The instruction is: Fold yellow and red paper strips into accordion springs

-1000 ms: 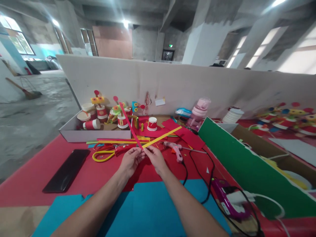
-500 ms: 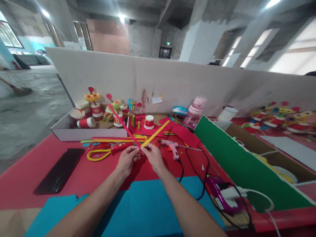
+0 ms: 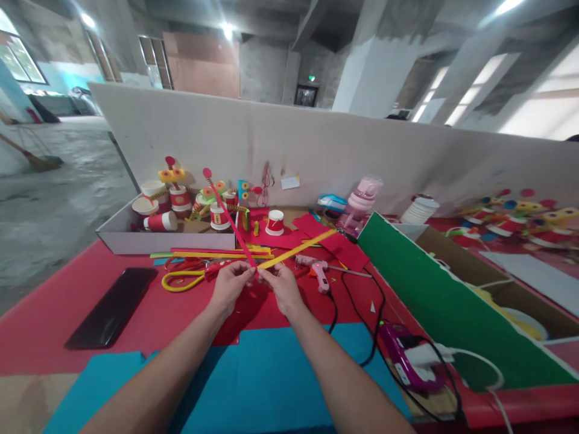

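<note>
Between my hands a red paper strip [image 3: 232, 224] and a yellow paper strip [image 3: 298, 248] meet at their near ends in a V. My left hand [image 3: 232, 286] pinches the red strip's end, which points up and to the left. In my right hand [image 3: 281, 287] the fingers close on the end of the yellow strip, which slants up to the right. Just beyond lie red-and-yellow-handled scissors [image 3: 185, 279] and several loose paper strips [image 3: 212, 255]. A pink glue gun [image 3: 318, 271] rests right of my right hand.
At the left are a black phone [image 3: 113, 307] and a white box [image 3: 163, 243] with paper-cup figures. A red-and-white paper cup [image 3: 275, 223] stands behind my hands. To the right are a green box [image 3: 434, 313], a purple power strip [image 3: 409, 355] and cables. Blue paper [image 3: 280, 380] lies in front.
The yellow strip has swung lower to the right, widening the V with the red strip. Both hands stay pinched at the joined ends. The view has shifted slightly.
</note>
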Demonstrator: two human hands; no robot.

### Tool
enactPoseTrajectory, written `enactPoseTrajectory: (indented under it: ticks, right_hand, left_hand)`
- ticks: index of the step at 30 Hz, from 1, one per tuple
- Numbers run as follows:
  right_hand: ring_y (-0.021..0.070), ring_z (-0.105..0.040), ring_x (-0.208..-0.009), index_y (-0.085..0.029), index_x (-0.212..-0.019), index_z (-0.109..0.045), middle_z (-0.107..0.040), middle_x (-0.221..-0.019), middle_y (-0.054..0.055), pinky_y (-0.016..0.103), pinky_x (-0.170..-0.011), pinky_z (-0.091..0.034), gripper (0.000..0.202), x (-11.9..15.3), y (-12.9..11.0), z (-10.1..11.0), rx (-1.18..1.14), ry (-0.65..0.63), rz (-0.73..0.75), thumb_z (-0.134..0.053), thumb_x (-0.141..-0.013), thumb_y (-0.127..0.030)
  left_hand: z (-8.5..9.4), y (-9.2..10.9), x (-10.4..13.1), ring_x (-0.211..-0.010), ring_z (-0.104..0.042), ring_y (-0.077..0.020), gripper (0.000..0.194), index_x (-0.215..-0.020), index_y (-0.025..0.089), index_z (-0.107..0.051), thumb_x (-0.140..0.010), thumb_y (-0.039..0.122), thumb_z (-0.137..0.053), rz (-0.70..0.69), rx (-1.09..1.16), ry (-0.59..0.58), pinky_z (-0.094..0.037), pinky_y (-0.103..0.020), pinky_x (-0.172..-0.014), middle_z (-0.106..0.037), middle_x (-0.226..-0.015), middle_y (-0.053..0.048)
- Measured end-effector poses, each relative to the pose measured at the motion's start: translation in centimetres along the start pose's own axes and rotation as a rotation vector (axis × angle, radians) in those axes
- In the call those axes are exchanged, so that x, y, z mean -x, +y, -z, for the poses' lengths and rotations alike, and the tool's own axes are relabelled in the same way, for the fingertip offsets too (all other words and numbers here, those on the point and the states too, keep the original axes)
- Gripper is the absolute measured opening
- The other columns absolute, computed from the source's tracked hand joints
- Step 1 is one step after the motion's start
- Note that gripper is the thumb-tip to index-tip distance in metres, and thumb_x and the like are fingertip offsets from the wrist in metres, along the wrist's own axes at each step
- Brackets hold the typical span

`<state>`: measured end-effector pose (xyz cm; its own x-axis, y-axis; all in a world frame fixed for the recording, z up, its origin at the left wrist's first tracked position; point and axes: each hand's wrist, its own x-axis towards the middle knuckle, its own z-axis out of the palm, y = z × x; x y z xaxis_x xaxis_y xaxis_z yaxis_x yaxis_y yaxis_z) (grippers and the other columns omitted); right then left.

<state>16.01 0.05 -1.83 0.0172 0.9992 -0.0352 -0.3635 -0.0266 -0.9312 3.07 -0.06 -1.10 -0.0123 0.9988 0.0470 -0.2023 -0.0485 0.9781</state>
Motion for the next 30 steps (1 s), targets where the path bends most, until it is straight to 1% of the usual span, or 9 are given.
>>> enactPoseTrajectory:
  ticks: [5,7,10,12,14,18,21,25,30]
  right_hand:
    - [0.0126,-0.058,-0.062,-0.017,-0.077,-0.065,-0.067,-0.070,0.000,0.027,-0.064,-0.047,0.027,0.3,0.4,-0.6,-0.068,0.049,0.028,-0.077,-0.058,-0.031]
    - [0.0125,-0.058,-0.062,-0.017,-0.078,-0.065,-0.067,-0.070,-0.001,0.027,-0.065,-0.047,0.025,0.3,0.3,-0.6,-0.089,0.032,0.020,-0.076,-0.059,-0.029]
    - [0.0126,-0.060,-0.065,-0.017,-0.078,-0.066,-0.067,-0.072,0.000,0.028,-0.070,-0.048,0.025,0.1,0.1,-0.3,-0.129,-0.038,-0.013,-0.076,-0.057,-0.025]
    - [0.0119,-0.060,-0.066,-0.017,-0.076,-0.067,-0.068,-0.074,0.000,0.028,-0.072,-0.049,0.025,-0.2,-0.1,0.1,-0.149,-0.040,-0.027,-0.078,-0.056,-0.025]
    - [0.0104,-0.057,-0.062,-0.016,-0.075,-0.067,-0.067,-0.072,0.000,0.027,-0.069,-0.049,0.026,-0.4,-0.1,0.4,-0.164,-0.025,-0.052,-0.079,-0.055,-0.027]
    - [0.0093,-0.055,-0.057,-0.015,-0.074,-0.068,-0.063,-0.063,-0.002,0.026,-0.064,-0.048,0.029,-0.3,-0.1,0.4,-0.189,-0.062,-0.106,-0.082,-0.054,-0.031]
    - [0.0104,-0.056,-0.057,-0.015,-0.076,-0.069,-0.064,-0.063,-0.001,0.026,-0.063,-0.048,0.032,0.0,-0.1,0.2,-0.174,-0.080,-0.103,-0.083,-0.054,-0.033]
    - [0.0109,-0.056,-0.055,-0.016,-0.077,-0.068,-0.064,-0.062,-0.001,0.027,-0.061,-0.047,0.033,0.1,-0.3,0.0,-0.152,-0.081,-0.099,-0.085,-0.053,-0.031]
    - [0.0117,-0.058,-0.057,-0.017,-0.075,-0.068,-0.063,-0.062,-0.002,0.028,-0.064,-0.048,0.029,0.3,-0.4,-0.1,-0.146,-0.091,-0.076,-0.083,-0.054,-0.030]
  left_hand:
    - [-0.3,0.0,0.2,-0.052,-0.052,-0.0088,0.022,-0.071,0.014,-0.064,-0.066,0.032,-0.075,0.036,0.103,-0.047,-0.041,-0.020,-0.053,-0.061,-0.061,0.000]
    - [-0.2,0.1,0.2,-0.053,-0.051,-0.0086,0.022,-0.070,0.014,-0.063,-0.066,0.032,-0.075,0.036,0.093,-0.035,-0.041,-0.020,-0.054,-0.060,-0.060,0.000]
    - [0.2,0.4,-0.1,-0.053,-0.051,-0.0085,0.023,-0.068,0.014,-0.062,-0.066,0.032,-0.075,0.009,0.058,-0.010,-0.040,-0.020,-0.055,-0.060,-0.058,0.001]
    - [0.5,0.7,-0.3,-0.053,-0.050,-0.0083,0.023,-0.069,0.014,-0.062,-0.065,0.032,-0.076,0.013,0.064,-0.017,-0.039,-0.021,-0.055,-0.059,-0.059,0.001]
    - [0.7,1.0,-0.4,-0.053,-0.050,-0.0084,0.023,-0.069,0.014,-0.062,-0.065,0.032,-0.076,0.016,0.057,-0.042,-0.039,-0.021,-0.055,-0.059,-0.058,0.001]
    - [0.7,1.2,-0.2,-0.053,-0.049,-0.0091,0.021,-0.067,0.014,-0.062,-0.067,0.031,-0.074,-0.020,-0.037,-0.082,-0.038,-0.022,-0.055,-0.057,-0.056,0.001]
    - [0.6,1.3,0.0,-0.054,-0.049,-0.0100,0.021,-0.067,0.014,-0.062,-0.070,0.033,-0.071,-0.053,-0.120,-0.090,-0.038,-0.023,-0.056,-0.058,-0.058,0.000]
    - [0.5,1.3,0.2,-0.056,-0.050,-0.0112,0.021,-0.069,0.014,-0.061,-0.071,0.033,-0.068,-0.077,-0.194,-0.081,-0.039,-0.024,-0.056,-0.059,-0.059,0.000]
    - [0.5,1.2,0.2,-0.055,-0.051,-0.0113,0.020,-0.068,0.015,-0.060,-0.070,0.033,-0.068,-0.083,-0.216,-0.050,-0.038,-0.023,-0.055,-0.059,-0.058,0.000]
